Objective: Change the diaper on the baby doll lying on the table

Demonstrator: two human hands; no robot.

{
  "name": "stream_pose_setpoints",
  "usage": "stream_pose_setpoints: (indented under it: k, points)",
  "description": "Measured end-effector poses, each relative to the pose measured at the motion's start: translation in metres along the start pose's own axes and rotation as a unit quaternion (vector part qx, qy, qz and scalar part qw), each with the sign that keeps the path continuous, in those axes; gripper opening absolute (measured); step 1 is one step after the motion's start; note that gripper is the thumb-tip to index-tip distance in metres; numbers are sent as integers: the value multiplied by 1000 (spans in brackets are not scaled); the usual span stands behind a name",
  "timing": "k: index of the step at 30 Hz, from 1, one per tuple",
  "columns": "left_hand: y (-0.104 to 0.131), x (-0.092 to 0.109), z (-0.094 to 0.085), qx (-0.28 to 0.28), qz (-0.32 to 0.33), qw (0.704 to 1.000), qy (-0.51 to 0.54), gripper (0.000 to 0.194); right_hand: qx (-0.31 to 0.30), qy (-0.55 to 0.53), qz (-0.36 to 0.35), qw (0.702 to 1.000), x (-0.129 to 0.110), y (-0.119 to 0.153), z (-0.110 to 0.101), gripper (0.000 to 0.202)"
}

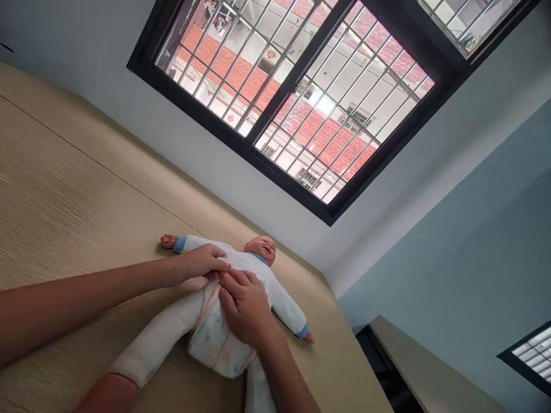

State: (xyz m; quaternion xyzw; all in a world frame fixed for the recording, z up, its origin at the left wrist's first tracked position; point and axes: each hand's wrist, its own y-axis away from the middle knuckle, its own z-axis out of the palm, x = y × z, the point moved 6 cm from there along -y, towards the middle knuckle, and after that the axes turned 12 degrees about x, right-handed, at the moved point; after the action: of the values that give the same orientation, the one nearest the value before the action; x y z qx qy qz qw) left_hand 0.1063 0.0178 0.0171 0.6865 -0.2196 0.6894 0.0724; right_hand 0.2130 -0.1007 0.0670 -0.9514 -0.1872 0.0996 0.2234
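A baby doll [262,248] lies on its back on the wooden tabletop, in a white top with blue cuffs and collar. Round its hips is a white diaper [215,341] with coloured edging. My left hand [204,262] has its fingers pinched at the diaper's upper edge, by the doll's waist. Beside it, my right hand [245,301] rests over the diaper's front, its fingertips bent together near the left fingertips. What exactly lies between the fingers of either hand is too small to make out. The doll's legs, in white, stretch toward me.
The wooden table [64,189] runs along a pale wall, with a seam across it. A dark-framed, barred window [293,92] is above. At the lower right stands another wooden-topped piece of furniture [422,361] with a dark side.
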Motion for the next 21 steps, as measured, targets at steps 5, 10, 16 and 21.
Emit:
stream_pose_setpoints:
  k: [5, 10, 16, 21]
  points:
    - [1, 4, 14, -26, 41, 998, -48, 38, 36, -34, 5, 999, 3, 3, -1, 26]
    - [26, 28, 19, -25, 143, 977, -155, 33, 157, -202, 57, 965, 21, 16, -12, 20]
    - [49, 47, 16, -37, 222, 955, -193, 38, 288, -161, 108, 938, 56, 63, -36, 18]
    - [43, 28, 16, -64, 186, 960, -199, 51, 260, -160, 259, 916, 88, 84, -28, 24]
